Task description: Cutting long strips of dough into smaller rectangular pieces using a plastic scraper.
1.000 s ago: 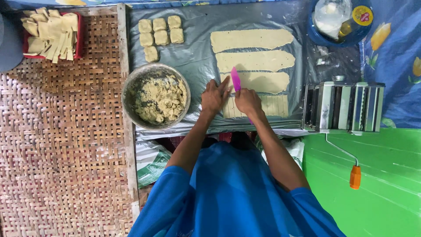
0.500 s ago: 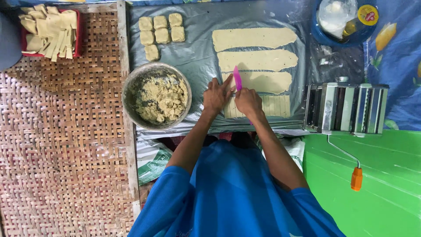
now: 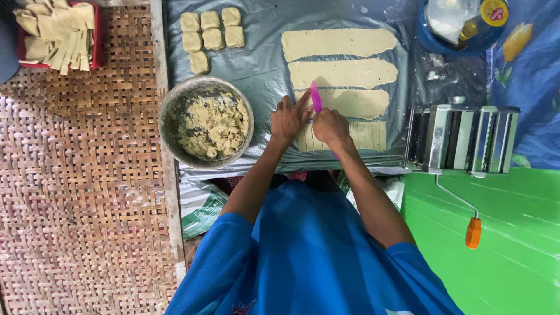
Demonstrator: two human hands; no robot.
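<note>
My right hand [image 3: 330, 126] grips a pink knife [image 3: 315, 97] whose blade points away from me over the nearest dough sheet [image 3: 364, 135], which bears several cut lines. My left hand [image 3: 287, 118] rests flat on the left end of that same sheet, fingers together beside the blade. Three more flat dough sheets lie beyond on the grey plastic sheet [image 3: 262, 64]: one [image 3: 356, 102] just past the knife, another [image 3: 343, 73] behind it and a third [image 3: 338, 42] farthest away.
A metal bowl [image 3: 206, 122] of crumbly dough sits left of my hands. Several small dough blocks [image 3: 210, 32] lie behind it. A red tray of cut strips [image 3: 55, 29] is far left on woven matting. A metal pasta roller [image 3: 461, 139] with an orange-handled crank [image 3: 473, 232] stands right; a blue basin [image 3: 461, 26] behind.
The hands and knife have stayed over the nearest sheet with only a slight shift; nothing else has moved.
</note>
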